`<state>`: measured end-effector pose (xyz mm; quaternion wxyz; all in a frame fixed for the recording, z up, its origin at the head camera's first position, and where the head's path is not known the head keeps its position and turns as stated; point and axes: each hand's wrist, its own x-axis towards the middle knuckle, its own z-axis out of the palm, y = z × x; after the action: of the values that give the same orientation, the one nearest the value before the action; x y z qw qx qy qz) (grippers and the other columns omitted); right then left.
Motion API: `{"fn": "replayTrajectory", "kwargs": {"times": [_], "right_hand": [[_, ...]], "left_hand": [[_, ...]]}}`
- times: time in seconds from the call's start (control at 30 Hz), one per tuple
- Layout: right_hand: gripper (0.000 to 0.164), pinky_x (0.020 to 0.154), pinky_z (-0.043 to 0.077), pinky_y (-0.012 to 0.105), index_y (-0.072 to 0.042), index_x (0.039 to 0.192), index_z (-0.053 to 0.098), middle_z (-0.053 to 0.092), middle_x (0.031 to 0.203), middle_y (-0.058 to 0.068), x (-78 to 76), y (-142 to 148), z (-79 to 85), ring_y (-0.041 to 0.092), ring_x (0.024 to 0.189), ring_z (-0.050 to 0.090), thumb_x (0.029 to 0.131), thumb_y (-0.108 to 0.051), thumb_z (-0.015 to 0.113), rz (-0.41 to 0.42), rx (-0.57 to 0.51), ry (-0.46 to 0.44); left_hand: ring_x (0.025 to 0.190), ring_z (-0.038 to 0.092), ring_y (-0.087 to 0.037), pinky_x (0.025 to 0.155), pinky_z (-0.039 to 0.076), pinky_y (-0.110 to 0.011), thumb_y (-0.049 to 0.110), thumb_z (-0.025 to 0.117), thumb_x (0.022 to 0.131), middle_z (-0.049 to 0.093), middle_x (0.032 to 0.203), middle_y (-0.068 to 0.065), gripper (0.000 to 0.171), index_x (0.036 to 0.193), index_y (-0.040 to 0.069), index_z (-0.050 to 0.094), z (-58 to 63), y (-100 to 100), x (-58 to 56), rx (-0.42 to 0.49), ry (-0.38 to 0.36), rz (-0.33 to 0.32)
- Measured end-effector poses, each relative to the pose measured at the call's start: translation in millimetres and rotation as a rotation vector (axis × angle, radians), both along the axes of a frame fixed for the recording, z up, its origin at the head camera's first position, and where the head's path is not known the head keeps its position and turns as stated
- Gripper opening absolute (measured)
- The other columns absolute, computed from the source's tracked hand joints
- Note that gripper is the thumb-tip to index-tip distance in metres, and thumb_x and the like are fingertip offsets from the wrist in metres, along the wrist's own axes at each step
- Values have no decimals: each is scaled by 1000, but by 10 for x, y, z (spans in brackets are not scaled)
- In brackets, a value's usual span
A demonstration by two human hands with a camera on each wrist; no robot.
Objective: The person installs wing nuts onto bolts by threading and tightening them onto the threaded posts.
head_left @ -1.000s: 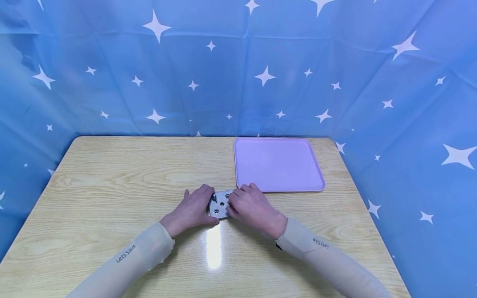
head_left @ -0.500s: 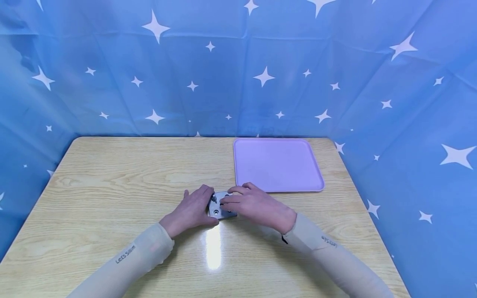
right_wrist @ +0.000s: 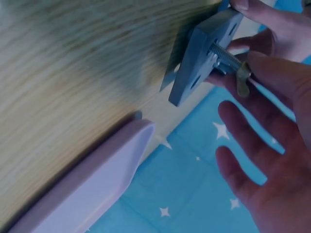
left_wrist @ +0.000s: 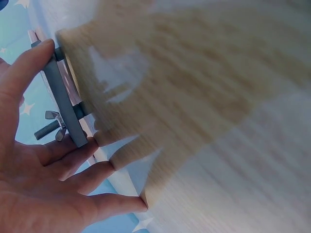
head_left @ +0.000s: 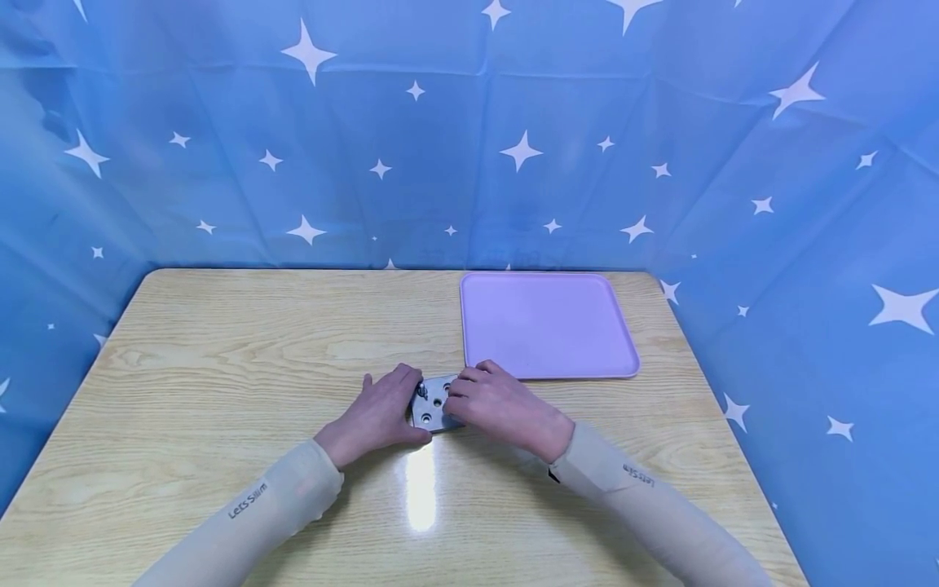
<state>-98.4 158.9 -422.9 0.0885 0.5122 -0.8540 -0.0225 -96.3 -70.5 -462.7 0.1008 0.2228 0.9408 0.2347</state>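
A grey metal plate (head_left: 433, 412) with several holes lies flat at the middle of the table, raised a little on short dark feet (left_wrist: 80, 109). My left hand (head_left: 374, 412) grips its left end, thumb on the near edge and fingers at the far edge. Beside those fingers, a wing nut (left_wrist: 58, 127) sits on a threaded bolt (left_wrist: 46, 130) standing out of the plate. At the plate's right part, my right hand (head_left: 502, 410) pinches a second wing nut (right_wrist: 243, 80) near the end of another bolt (right_wrist: 226, 52). That hand hides the plate's right end in the head view.
A purple tray (head_left: 546, 322) lies at the back right, just beyond my right hand. The wooden table (head_left: 257, 350) ends at a blue curtain (head_left: 440, 163) with white stars, which also hangs along the left and right sides.
Half a second ago my right fingers reached further left over the plate; they have since drawn back right and curled in, much as a second ago. My left hand and the plate stay put.
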Motion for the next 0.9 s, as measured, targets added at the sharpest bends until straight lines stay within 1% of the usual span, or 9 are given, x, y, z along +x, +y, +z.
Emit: {"fn": "replayTrajectory", "kwargs": {"times": [0.13,0.4,0.47,0.53,0.6,0.67,0.73,0.8,0.9], "right_hand": [[4,80,46,33,-20,94,73,71,91,-8,20,-42,-40,15,86,60,94,-21,76,-59,-38,4],[15,60,40,29,-16,82,68,66,73,-4,49,-109,-116,14,64,56,93,-23,75,-151,-126,-7],[16,63,43,31,-15,90,71,68,79,-3,49,-89,-89,15,68,59,94,-30,74,-167,-116,-38],[22,72,48,35,-15,104,73,71,92,-2,37,-51,-41,17,80,63,94,-34,74,-166,-93,-70],[31,83,50,38,-17,120,71,72,111,-3,20,-1,25,18,97,65,93,-32,75,-135,-67,-103],[40,92,49,42,-19,130,68,68,127,-5,-1,41,87,19,114,62,92,-24,77,-68,-38,-116],[43,96,48,43,-22,133,67,63,137,-9,-17,69,130,18,125,58,92,-15,77,14,0,-115],[43,97,47,42,-24,134,67,62,140,-12,-27,83,149,17,129,56,94,-12,76,76,41,-99],[37,96,47,39,-26,132,69,64,136,-16,-31,89,139,16,129,56,97,-13,72,109,81,-70]], "left_hand": [[101,59,-22,95,40,-76,39,93,69,59,122,-8,78,128,4,56,-1,-1,3,5,1,-1],[103,60,-24,96,39,-77,39,93,69,59,123,-9,80,129,2,56,-7,-6,7,6,3,-1],[102,59,-23,96,39,-77,39,94,68,59,122,-9,79,128,3,56,-8,-4,7,7,7,-2],[101,59,-23,95,40,-77,38,94,68,59,121,-8,78,127,3,57,-7,-2,6,8,8,-3],[100,59,-22,95,39,-78,38,93,68,59,120,-8,77,126,4,57,-6,-2,5,9,8,-7],[100,58,-22,96,39,-78,38,93,69,59,121,-7,77,127,4,57,-5,-2,4,9,5,-7],[102,59,-22,96,38,-79,38,93,69,59,122,-8,78,128,3,56,-1,-2,3,9,2,-8],[103,59,-23,97,37,-79,38,93,69,59,122,-8,78,128,3,56,-2,-3,4,9,0,-5],[101,59,-22,97,37,-79,38,93,69,59,121,-7,76,127,4,56,0,4,4,11,-4,-1]]}}
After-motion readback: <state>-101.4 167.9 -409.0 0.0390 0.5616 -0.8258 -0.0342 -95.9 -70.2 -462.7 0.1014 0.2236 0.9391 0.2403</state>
